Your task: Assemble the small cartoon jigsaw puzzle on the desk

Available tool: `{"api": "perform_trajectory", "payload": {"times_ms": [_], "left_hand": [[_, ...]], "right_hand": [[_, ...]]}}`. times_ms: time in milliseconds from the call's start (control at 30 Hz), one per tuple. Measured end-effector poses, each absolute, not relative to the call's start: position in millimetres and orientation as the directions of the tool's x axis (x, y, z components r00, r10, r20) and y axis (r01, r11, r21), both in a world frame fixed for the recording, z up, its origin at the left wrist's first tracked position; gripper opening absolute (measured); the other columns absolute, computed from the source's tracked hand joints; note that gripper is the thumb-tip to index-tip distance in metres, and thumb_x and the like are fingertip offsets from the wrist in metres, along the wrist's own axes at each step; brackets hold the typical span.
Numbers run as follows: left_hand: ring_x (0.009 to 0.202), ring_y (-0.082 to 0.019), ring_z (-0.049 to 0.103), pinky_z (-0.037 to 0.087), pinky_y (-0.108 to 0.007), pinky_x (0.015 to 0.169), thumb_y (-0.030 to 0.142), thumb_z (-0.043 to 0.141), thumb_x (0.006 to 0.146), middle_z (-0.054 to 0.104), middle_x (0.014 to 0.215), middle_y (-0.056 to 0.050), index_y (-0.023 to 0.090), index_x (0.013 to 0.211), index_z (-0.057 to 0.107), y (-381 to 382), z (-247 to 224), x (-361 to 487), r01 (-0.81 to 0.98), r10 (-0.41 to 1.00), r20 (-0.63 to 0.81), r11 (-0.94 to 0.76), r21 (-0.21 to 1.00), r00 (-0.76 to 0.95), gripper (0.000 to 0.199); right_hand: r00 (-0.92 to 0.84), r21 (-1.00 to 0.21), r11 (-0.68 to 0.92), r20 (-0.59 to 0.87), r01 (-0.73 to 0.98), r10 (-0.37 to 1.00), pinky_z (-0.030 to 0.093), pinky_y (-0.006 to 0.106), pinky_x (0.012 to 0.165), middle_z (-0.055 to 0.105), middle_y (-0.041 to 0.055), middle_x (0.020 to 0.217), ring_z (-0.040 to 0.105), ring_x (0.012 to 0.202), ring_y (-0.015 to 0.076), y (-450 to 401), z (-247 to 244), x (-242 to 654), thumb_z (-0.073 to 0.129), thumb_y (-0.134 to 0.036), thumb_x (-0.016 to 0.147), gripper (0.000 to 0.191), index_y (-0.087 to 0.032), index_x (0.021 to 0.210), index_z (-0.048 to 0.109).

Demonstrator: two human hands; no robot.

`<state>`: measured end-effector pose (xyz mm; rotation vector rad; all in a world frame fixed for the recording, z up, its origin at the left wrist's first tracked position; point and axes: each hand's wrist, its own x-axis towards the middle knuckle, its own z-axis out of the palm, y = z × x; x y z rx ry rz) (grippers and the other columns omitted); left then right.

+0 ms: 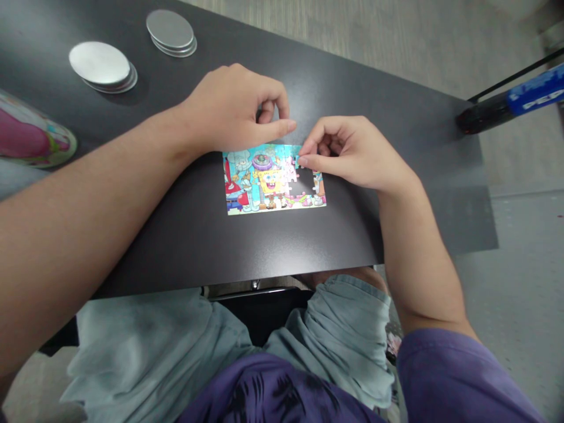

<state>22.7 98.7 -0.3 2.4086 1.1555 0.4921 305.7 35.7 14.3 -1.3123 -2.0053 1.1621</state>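
Note:
A small jigsaw puzzle (264,182) with a bright cartoon picture lies flat on the dark table. Right of its middle is a jagged gap where the tabletop shows through. The fingertips of my right hand (348,150) are pinched on what looks like a puzzle piece, at the gap's upper edge; the fingers partly cover it. Just above the puzzle's top edge is my left hand (240,108). Its fingers are curled, with index finger and thumb tips brought together. Whatever may be between those tips cannot be seen.
Two small stacks of round metal discs, a nearer stack (101,63) and a farther stack (171,30), sit at the table's (264,252) upper left. A printed pink container (33,132) is at the left edge. A dark bottle with a blue label (506,100) is at the far right.

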Motion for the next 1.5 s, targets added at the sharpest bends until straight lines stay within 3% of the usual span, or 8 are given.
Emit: {"api": "perform_trajectory", "payload": {"times_ms": [133, 367, 800, 1100, 1367, 1500], "left_hand": [[0.085, -0.024, 0.067, 0.044, -0.044, 0.088, 0.066, 0.066, 0.106, 0.089, 0.104, 0.0, 0.033, 0.125, 0.093, 98, 1, 23, 0.655, 0.795, 0.122, -0.566, 0.501, 0.594, 0.047], [0.081, -0.02, 0.063, 0.04, -0.041, 0.083, 0.062, 0.063, 0.107, 0.088, 0.105, 0.0, 0.029, 0.126, 0.093, 101, -2, 23, 0.634, 0.773, 0.142, -0.597, 0.491, 0.618, 0.049], [0.078, -0.022, 0.064, 0.041, -0.043, 0.083, 0.055, 0.074, 0.111, 0.084, 0.096, 0.001, 0.031, 0.123, 0.092, 100, -3, 24, 0.643, 0.785, 0.154, -0.588, 0.491, 0.6, 0.033], [0.076, -0.022, 0.065, 0.042, -0.041, 0.086, 0.045, 0.084, 0.112, 0.082, 0.091, 0.003, 0.03, 0.126, 0.097, 98, -1, 28, 0.665, 0.802, 0.155, -0.57, 0.482, 0.576, 0.024], [0.079, -0.021, 0.062, 0.04, -0.041, 0.083, 0.057, 0.073, 0.106, 0.084, 0.096, 0.001, 0.03, 0.118, 0.092, 99, 0, 23, 0.618, 0.78, 0.152, -0.583, 0.528, 0.607, 0.035], [0.083, -0.023, 0.066, 0.041, -0.043, 0.085, 0.068, 0.067, 0.105, 0.086, 0.101, 0.001, 0.032, 0.121, 0.09, 101, -1, 22, 0.63, 0.779, 0.132, -0.583, 0.513, 0.613, 0.045]], "right_hand": [[-0.44, -0.824, 0.21, -0.053, 0.526, 0.897, 0.052, 0.043, 0.071, 0.079, 0.0035, 0.088, 0.066, 0.085, 0.0269, 37, 13, 307, 0.117, -0.06, 0.091, 0.039, -0.032, 0.095, 0.09], [-0.446, -0.787, 0.246, -0.04, 0.565, 0.894, 0.053, 0.044, 0.074, 0.083, 0.0054, 0.102, 0.07, 0.092, 0.0281, 37, 14, 309, 0.116, -0.058, 0.094, 0.035, -0.033, 0.099, 0.092], [-0.501, -0.782, 0.297, -0.023, 0.548, 0.865, 0.05, 0.045, 0.074, 0.081, 0.0059, 0.101, 0.065, 0.089, 0.0274, 39, 15, 311, 0.112, -0.073, 0.097, 0.042, -0.034, 0.101, 0.097], [-0.513, -0.781, 0.313, -0.011, 0.541, 0.858, 0.046, 0.045, 0.074, 0.08, 0.0049, 0.101, 0.063, 0.086, 0.0253, 41, 14, 314, 0.112, -0.062, 0.099, 0.033, -0.033, 0.1, 0.096], [-0.462, -0.769, 0.258, -0.054, 0.584, 0.885, 0.053, 0.046, 0.074, 0.081, 0.0038, 0.097, 0.065, 0.086, 0.0268, 35, 21, 308, 0.111, -0.068, 0.099, 0.038, -0.035, 0.098, 0.092], [-0.358, -0.809, 0.267, 0.075, 0.524, 0.931, 0.044, 0.046, 0.07, 0.072, 0.0013, 0.085, 0.055, 0.075, 0.0223, 37, 24, 313, 0.114, -0.072, 0.097, 0.046, -0.033, 0.096, 0.09]]}}
